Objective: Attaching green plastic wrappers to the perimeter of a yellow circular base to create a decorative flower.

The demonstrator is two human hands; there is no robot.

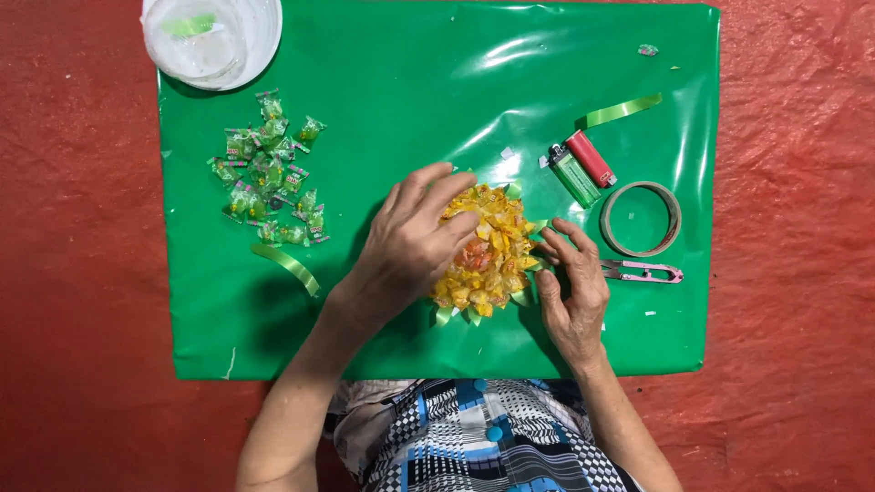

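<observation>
A round cluster of yellow and orange wrapped candies [492,260] lies on a glossy green sheet [437,100], with green ribbon loops sticking out around its rim. My left hand [410,246] rests flat on the cluster's left side, fingers spread over the top. At the cluster's right edge my right hand [572,287] pinches a green ribbon loop with its fingertips.
Several green wrapped candies [271,173] lie at the left. A white plastic tub [211,38] stands at the top left. A green lighter [574,176], a red lighter [592,158], a tape roll [641,219], pink snips [643,271] and ribbon strips [622,110] lie at the right. Red floor [793,273] surrounds the sheet.
</observation>
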